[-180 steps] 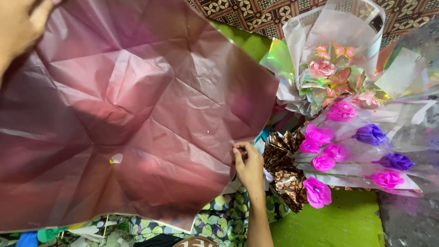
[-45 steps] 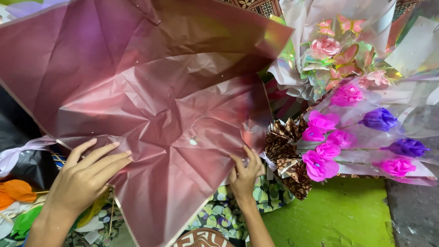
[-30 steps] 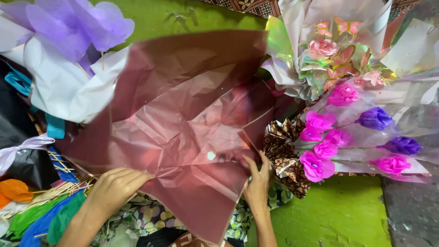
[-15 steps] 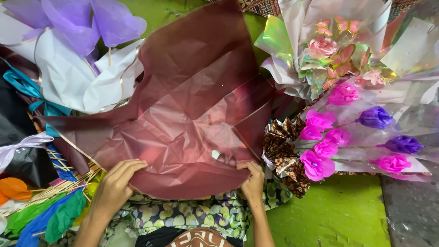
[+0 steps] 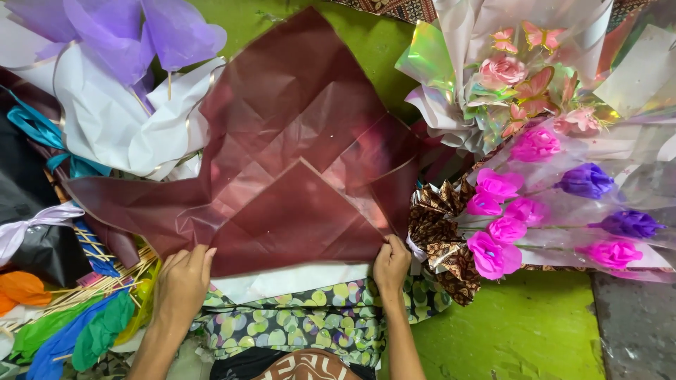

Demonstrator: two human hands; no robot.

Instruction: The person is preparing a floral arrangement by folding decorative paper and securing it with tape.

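Head cam: big dark-red translucent wrapping sheet (image 5: 296,176), creased w/ fold lines, lies spread on the green floor (image 5: 521,331) and over the lap, btw a purple-and-white paper bouquet (image 5: 120,91) and pink paper flowers in clear sleeves (image 5: 521,211). Left hand (image 5: 182,281) lies flat, fingers together, pressing the bottom edge; right hand (image 5: 391,264) pinches the lower right corner, prob to keep it taut and flat.

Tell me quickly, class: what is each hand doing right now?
Left hand: open, fingers flat on the lower left edge of the dark red wrapping sheet.
Right hand: closed, pinching the sheet's lower right corner.
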